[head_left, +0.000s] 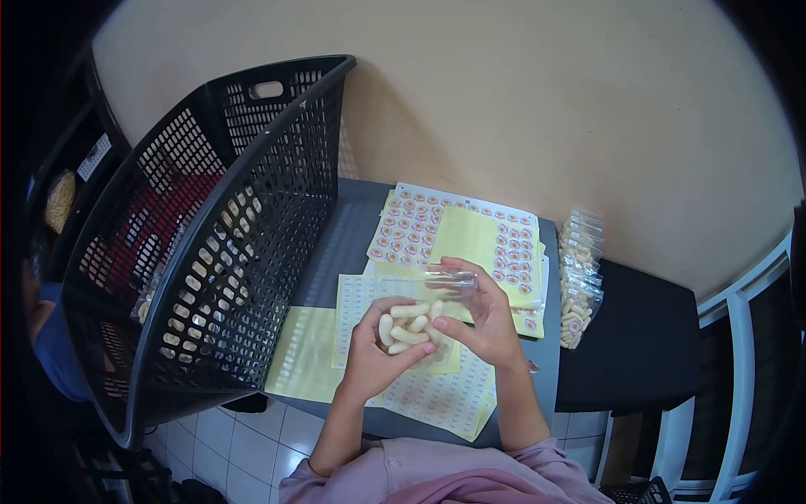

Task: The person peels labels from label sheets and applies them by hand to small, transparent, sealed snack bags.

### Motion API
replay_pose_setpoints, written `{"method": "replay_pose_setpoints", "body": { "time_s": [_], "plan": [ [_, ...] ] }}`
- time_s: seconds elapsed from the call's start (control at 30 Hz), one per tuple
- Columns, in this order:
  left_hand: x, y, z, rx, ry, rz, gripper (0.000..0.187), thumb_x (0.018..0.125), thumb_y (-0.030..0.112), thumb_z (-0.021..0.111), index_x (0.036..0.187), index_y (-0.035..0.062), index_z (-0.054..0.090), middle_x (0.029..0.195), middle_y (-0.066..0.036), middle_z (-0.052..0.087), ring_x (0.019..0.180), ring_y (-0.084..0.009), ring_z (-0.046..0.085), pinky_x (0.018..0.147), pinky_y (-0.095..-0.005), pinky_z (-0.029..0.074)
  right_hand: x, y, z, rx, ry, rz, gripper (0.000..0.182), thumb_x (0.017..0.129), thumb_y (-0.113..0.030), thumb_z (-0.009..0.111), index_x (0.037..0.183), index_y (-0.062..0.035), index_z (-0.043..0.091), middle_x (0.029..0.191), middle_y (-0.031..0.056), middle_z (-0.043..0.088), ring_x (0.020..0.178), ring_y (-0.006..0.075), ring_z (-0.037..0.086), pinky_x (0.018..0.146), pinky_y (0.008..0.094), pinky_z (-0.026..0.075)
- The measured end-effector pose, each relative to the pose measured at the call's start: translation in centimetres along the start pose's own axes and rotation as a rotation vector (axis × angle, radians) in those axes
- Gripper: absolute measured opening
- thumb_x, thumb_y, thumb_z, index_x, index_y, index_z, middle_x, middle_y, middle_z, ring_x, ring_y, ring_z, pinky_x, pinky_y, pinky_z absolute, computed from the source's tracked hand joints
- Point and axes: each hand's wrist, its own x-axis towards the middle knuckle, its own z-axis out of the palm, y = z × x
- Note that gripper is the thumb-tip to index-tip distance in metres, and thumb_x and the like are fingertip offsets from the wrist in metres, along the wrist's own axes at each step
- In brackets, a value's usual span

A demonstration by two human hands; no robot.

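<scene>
Between my two hands is a clear plastic bag [409, 324] with several pale, curved pieces in its lower part; its clear upper end points to the upper right. My left hand [375, 349] wraps the bag's left side, thumb along the bottom. On the right side, my right hand [483, 323] holds the bag, with its thumb on the front near the pieces. Beneath the hands lie sheets of small printed labels [441, 399] and yellow backing paper [306, 357]. Behind them is a stack of sheets with round orange-and-white stickers [411, 220].
A large black plastic basket [243, 193] stands tilted at the left, with filled bags inside. Filled clear bags [579, 286] lie in a row on a black surface [646, 336] at the right. Another person's blue clothing [63, 344] shows at the far left.
</scene>
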Motion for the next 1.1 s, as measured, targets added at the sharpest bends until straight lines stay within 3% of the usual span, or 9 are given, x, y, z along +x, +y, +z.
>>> {"method": "replay_pose_setpoints", "body": {
  "time_s": [0.03, 0.17, 0.23, 0.37, 0.53, 0.63, 0.77, 0.93, 1.1],
  "plan": [
    [0.0, 0.0, 0.0, -0.022, -0.029, -0.008, 0.047, 0.063, 0.005, 0.072, 0.102, 0.0031, 0.046, 0.095, -0.006, 0.053, 0.087, -0.0127, 0.054, 0.073, -0.0249, 0.047, 0.2, -0.3, 0.2, 0.158, 0.002, 0.022, 0.061, 0.066, -0.008, 0.069, 0.118, -0.0029, 0.038, 0.094, 0.0096, 0.057, 0.088, 0.0154, 0.057, 0.073, 0.0288, 0.045],
    [0.1, 0.0, 0.2, -0.009, -0.013, 0.068, 0.047, 0.063, 0.005, 0.072, 0.102, 0.0033, 0.046, 0.094, -0.007, 0.053, 0.087, -0.0128, 0.054, 0.073, -0.0249, 0.047, 0.3, -1.0, 0.9, 0.14, 0.061, 0.14, 0.062, 0.068, -0.008, 0.068, 0.12, -0.0026, 0.035, 0.09, 0.0108, 0.06, 0.086, 0.0159, 0.058, 0.076, 0.0299, 0.045],
    [0.0, -0.5, 0.1, -0.022, 0.041, -0.001, 0.046, 0.064, 0.005, 0.072, 0.102, 0.0027, 0.046, 0.094, -0.008, 0.053, 0.088, -0.0132, 0.054, 0.072, -0.0248, 0.047, 0.5, -1.0, 0.5, -0.134, 0.055, 0.101, 0.065, 0.069, -0.007, 0.066, 0.123, -0.0016, 0.031, 0.081, 0.0116, 0.062, 0.081, 0.0168, 0.06, 0.078, 0.0301, 0.044],
    [0.1, -0.5, 0.5, 0.02, 0.045, -0.001, 0.046, 0.064, 0.004, 0.071, 0.102, 0.0023, 0.046, 0.095, -0.008, 0.053, 0.088, -0.0137, 0.054, 0.071, -0.0248, 0.048, 0.8, -1.6, -0.2, -0.123, 0.068, 0.273, 0.07, 0.07, -0.006, 0.065, 0.127, -0.001, 0.025, 0.075, 0.0118, 0.063, 0.077, 0.0181, 0.061, 0.079, 0.0314, 0.044],
    [0.7, -0.7, 0.6, 0.038, 0.019, -0.014, 0.047, 0.064, -0.002, 0.067, 0.104, 0.0025, 0.043, 0.096, -0.007, 0.052, 0.088, -0.0133, 0.053, 0.074, -0.025, 0.047, 0.5, -1.0, -0.7, -0.166, -0.048, 0.096, 0.092, 0.068, -0.005, 0.064, 0.133, -0.0036, -0.001, 0.08, 0.013, 0.062, 0.078, 0.0207, 0.061, 0.081, 0.0321, 0.043],
    [0.9, -0.6, 1.0, 0.063, 0.011, 0.043, 0.046, 0.066, -0.003, 0.065, 0.106, 0.002, 0.043, 0.097, -0.008, 0.053, 0.089, -0.0134, 0.054, 0.075, -0.025, 0.047, 0.4, -0.8, -1.2, -0.119, -0.044, 0.148, 0.098, 0.068, -0.006, 0.065, 0.132, -0.0045, -0.008, 0.082, 0.0139, 0.061, 0.077, 0.0215, 0.06, 0.082, 0.0323, 0.042],
    [1.0, -0.6, 1.4, -0.056, 0.034, -0.065, 0.044, 0.067, -0.004, 0.064, 0.106, 0.0005, 0.044, 0.098, -0.008, 0.053, 0.09, -0.0136, 0.054, 0.076, -0.025, 0.047, 0.6, -1.5, -1.5, -0.127, 0.018, 0.172, 0.099, 0.066, -0.007, 0.067, 0.132, -0.0042, -0.007, 0.08, 0.0125, 0.062, 0.075, 0.0212, 0.06, 0.081, 0.0325, 0.041],
    [1.3, -0.7, 1.1, -0.098, 0.0, -0.077, 0.043, 0.069, 0.002, 0.066, 0.107, -0.0001, 0.047, 0.096, -0.009, 0.056, 0.09, -0.0125, 0.054, 0.075, -0.0246, 0.047, 0.7, -1.7, -2.3, -0.416, -0.086, 0.169, 0.1, 0.066, -0.007, 0.067, 0.132, -0.0029, -0.008, 0.074, 0.0091, 0.063, 0.075, 0.0207, 0.061, 0.081, 0.0307, 0.041],
    [1.4, 0.1, 1.7, -0.124, 0.032, -0.029, 0.036, 0.07, 0.001, 0.064, 0.102, -0.0011, 0.047, 0.105, -0.012, 0.052, 0.096, -0.0146, 0.051, 0.078, -0.0255, 0.045, 0.7, -1.2, -2.1, -0.228, -0.057, 0.079, 0.093, 0.07, -0.006, 0.064, 0.132, -0.0027, -0.004, 0.075, 0.0104, 0.062, 0.077, 0.0201, 0.06, 0.079, 0.0309, 0.042]
  ]
}}
